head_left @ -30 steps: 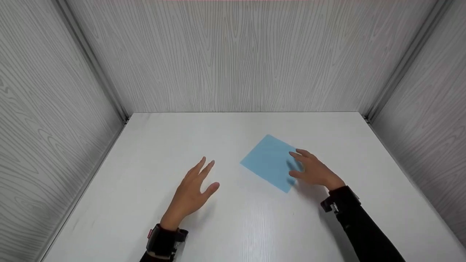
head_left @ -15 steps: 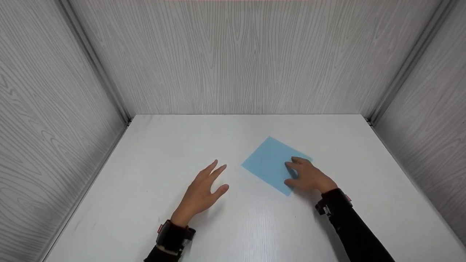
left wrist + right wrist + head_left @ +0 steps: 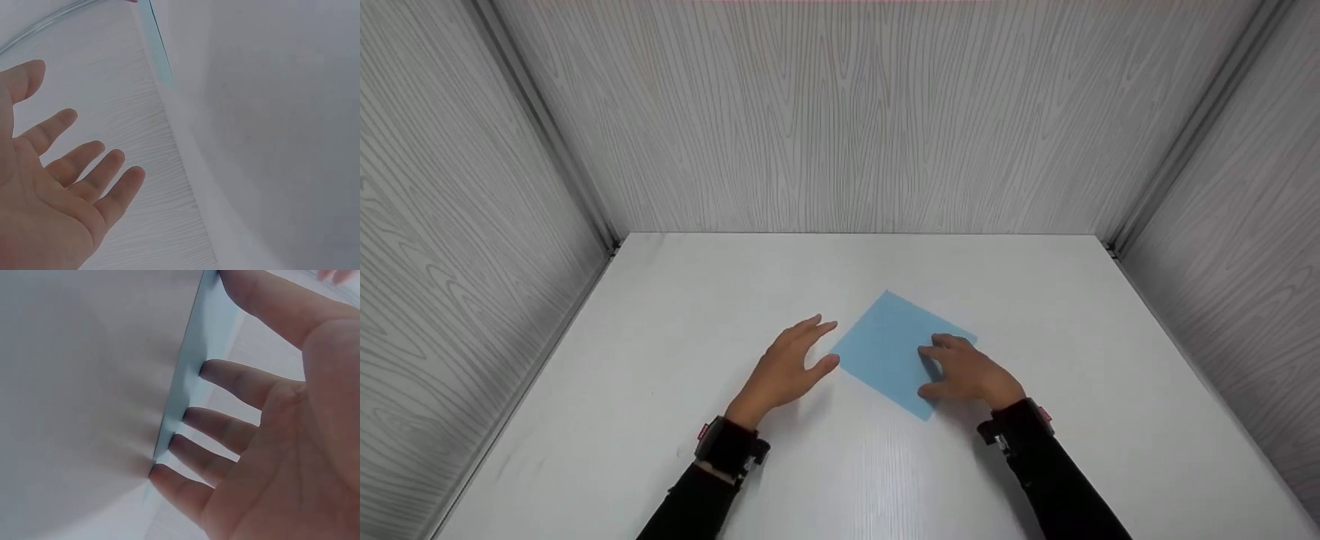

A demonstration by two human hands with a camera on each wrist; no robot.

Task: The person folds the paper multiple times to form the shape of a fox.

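Blue sheet [image 3: 877,349], flat on white table [image 3: 712,300], right hand [image 3: 966,373] splayed on it, left hand [image 3: 786,367] outspread alongside

Head view: R hand [image 3: 964,375] hides pt of the sheet [image 3: 881,349] near its R edge; sleeves [image 3: 690,506] & surface [image 3: 840,480] run off btm edge. Red tags [image 3: 1045,415] on the wristbands [image 3: 724,446] too small to read. L wrist view: L hand [image 3: 50,208] cut by L & btm edges; sheet just a sliver, cropped at top. R wrist view: R hand cut at R & btm; L hand's bit, top R corner, blurred & cropped.
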